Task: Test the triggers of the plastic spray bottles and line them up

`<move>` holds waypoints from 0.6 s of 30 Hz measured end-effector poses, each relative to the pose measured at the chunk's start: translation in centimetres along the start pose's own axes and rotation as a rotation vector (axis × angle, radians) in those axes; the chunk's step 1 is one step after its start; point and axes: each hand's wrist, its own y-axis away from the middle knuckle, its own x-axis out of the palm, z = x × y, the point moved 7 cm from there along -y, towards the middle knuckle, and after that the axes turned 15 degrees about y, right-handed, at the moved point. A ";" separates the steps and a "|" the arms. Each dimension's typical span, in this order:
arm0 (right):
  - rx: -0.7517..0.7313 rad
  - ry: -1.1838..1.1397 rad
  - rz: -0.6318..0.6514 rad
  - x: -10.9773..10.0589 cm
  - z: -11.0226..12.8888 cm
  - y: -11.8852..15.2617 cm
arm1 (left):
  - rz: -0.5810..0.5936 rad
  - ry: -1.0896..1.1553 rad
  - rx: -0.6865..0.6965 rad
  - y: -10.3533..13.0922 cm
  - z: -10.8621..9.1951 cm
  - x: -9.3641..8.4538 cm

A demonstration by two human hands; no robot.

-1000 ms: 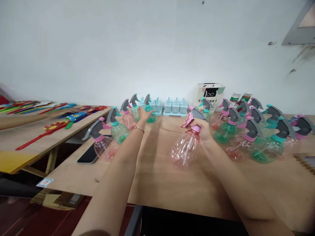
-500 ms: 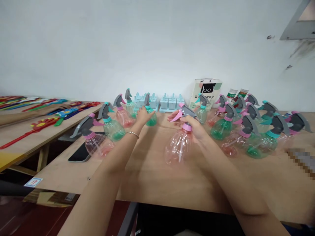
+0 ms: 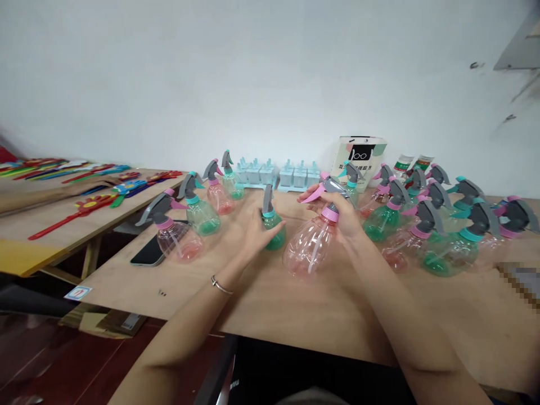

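My right hand (image 3: 343, 211) is closed round the neck and trigger head of a clear pink spray bottle (image 3: 307, 250), which tilts slightly with its nozzle to the left. Beside it, a smaller-looking green spray bottle (image 3: 275, 239) with a grey and turquoise head has my left hand (image 3: 255, 230) curled about its left side, the thumb stretched across its front. Some of the left fingers are hidden behind that bottle. To the left, several pink and green spray bottles (image 3: 202, 216) stand in a slanting row.
More spray bottles (image 3: 451, 250) crowd the table's right side. Light blue ice-pop moulds (image 3: 293, 175) and a printed box (image 3: 358, 160) stand along the wall. A phone (image 3: 147, 253) lies at the left. Another person's arm (image 3: 54, 197) reaches over flower-shaped plastic pieces (image 3: 88, 205) on the neighbouring table.
My left hand has come nearer, bringing the green spray bottle forward from the back to beside the pink one. My right hand still holds the pink bottle. The view has turned slightly left.
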 end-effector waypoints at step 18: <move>0.131 0.007 -0.024 0.4 -2.1 -0.2 | 0.009 -0.053 0.042 1.3 0.1 0.0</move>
